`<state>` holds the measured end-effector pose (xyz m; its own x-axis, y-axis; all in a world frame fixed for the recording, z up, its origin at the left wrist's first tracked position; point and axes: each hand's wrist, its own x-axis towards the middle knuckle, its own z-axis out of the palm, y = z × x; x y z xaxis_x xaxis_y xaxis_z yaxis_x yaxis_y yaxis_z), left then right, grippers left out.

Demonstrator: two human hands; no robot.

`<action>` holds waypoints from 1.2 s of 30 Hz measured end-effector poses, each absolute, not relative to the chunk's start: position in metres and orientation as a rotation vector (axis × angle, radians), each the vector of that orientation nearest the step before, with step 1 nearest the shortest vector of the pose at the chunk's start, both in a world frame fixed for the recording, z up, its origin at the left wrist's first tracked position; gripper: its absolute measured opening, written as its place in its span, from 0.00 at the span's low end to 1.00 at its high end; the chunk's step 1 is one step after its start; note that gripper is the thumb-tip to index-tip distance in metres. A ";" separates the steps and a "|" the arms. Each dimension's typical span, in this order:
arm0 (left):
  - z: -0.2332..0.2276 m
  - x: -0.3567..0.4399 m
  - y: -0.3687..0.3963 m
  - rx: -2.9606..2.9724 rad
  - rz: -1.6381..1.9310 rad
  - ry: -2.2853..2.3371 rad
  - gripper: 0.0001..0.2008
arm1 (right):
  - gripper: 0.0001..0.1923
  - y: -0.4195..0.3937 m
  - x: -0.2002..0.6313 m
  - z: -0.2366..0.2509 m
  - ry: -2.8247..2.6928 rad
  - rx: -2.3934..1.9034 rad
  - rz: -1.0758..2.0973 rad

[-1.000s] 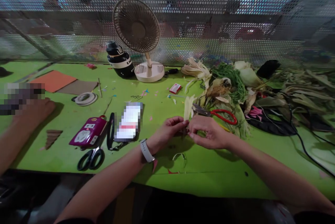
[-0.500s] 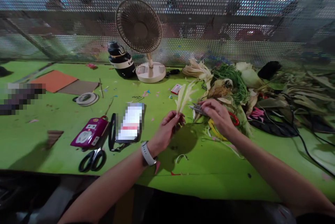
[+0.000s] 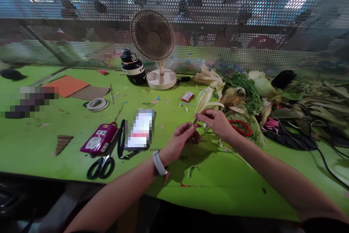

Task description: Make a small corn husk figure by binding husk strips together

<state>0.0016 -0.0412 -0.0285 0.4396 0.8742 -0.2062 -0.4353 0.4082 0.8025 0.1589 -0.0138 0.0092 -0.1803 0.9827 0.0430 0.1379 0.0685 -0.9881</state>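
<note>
Corn-husk strips [image 3: 204,99] fan upward right of centre frame. Left hand [image 3: 178,140] pinches their base, apparently to bunch them; right hand [image 3: 216,123] pinches just above, perhaps for steadiness.

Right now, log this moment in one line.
left hand: pinching pale husk | right hand: touching same husk | red handle: beside right hand

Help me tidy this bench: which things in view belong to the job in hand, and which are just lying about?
Job in hand, it seems:
pale husk strips, held by the left hand and right hand
husk pile
red scissors handle, beside the right hand

Likely just lying about:
fan
bottle
phone
purple packet
black-handled scissors
tape rolls
red-and-white box
</note>
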 end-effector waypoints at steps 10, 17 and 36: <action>-0.025 0.006 -0.048 0.899 0.850 0.755 0.18 | 0.19 -0.005 0.164 -0.006 -1.454 -1.215 1.204; -0.028 0.007 -0.044 0.892 0.960 0.941 0.18 | 0.18 -0.008 0.161 -0.009 -1.593 -1.209 1.082; -0.026 0.006 -0.047 1.058 1.143 0.881 0.16 | 0.14 -0.015 0.160 -0.006 -1.407 -1.268 1.380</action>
